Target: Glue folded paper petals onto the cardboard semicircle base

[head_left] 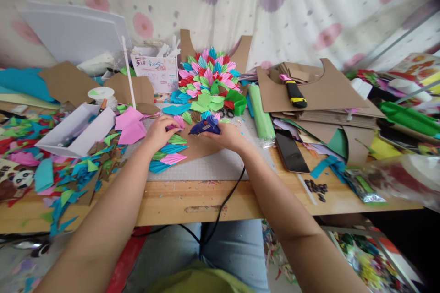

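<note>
My right hand (225, 135) is wrapped around a blue glue gun (208, 123), whose nozzle points left. A black cord trails from beneath my right wrist over the table's front edge. Close to the nozzle, my left hand (160, 132) pinches a pink pleated paper leaf (177, 122); its fingertips are partly hidden. Both hands are over a brown cardboard piece (202, 145). Along its left side, green, blue and pink pleated leaves (172, 150) lie in an overlapping row. Behind the hands stands a dense cluster of coloured paper leaves (211, 71) against cardboard.
To the left are a white open box (77, 132), pink paper (130, 124) and heaped scraps. On the right lie stacked cardboard (330, 116), a utility knife (295, 93), a black phone (291, 151), a green paper roll (260, 112) and small dark pieces (316, 187). Scissors (227, 112) rest behind my right hand.
</note>
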A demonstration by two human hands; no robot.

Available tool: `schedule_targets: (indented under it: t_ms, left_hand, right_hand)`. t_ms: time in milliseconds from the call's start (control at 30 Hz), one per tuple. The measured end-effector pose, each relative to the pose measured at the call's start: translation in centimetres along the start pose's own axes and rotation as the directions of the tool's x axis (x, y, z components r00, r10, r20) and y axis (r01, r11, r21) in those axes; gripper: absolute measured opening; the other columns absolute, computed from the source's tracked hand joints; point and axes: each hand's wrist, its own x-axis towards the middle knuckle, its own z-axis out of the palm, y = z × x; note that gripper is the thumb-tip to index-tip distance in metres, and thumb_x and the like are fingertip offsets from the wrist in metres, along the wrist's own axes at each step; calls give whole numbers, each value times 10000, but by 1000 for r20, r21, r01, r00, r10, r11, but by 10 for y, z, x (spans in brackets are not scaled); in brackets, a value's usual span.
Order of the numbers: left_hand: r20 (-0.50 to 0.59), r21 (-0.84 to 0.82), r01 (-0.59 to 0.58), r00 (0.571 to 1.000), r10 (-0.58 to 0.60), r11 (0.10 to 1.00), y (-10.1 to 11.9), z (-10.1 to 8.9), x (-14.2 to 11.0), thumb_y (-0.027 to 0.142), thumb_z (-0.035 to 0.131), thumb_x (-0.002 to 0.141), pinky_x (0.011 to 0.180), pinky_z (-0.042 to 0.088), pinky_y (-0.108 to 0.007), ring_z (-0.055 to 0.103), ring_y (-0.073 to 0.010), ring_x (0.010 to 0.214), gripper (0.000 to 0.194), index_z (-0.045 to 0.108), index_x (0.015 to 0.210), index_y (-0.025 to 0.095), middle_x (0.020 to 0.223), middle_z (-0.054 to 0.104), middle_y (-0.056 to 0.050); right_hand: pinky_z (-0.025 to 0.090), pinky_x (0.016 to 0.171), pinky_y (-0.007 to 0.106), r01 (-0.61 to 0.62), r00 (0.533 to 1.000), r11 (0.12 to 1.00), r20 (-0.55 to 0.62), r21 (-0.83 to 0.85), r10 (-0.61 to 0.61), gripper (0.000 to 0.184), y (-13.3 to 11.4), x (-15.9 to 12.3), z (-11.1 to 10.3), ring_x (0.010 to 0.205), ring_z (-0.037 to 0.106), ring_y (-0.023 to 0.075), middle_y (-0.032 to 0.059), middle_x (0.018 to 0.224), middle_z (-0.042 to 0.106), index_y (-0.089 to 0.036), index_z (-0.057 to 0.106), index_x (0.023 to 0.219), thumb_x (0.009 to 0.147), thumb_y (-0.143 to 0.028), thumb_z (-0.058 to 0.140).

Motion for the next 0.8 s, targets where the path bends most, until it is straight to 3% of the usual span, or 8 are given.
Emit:
schedule_targets:
  t_ms: [800]
  left_hand:
    - [16, -2, 16, 1000, -16, 1000, 2, -1, 1, 305, 621, 768, 864, 450, -354, 579, -181, 870, 109, 674, 745, 213, 835, 637, -28]
  right_hand:
    - [310, 563, 237, 19, 1000, 1000, 3, 24, -19, 427, 2, 1, 2, 724, 581, 184, 65, 818, 669, -180, 630, 847, 783, -592, 537]
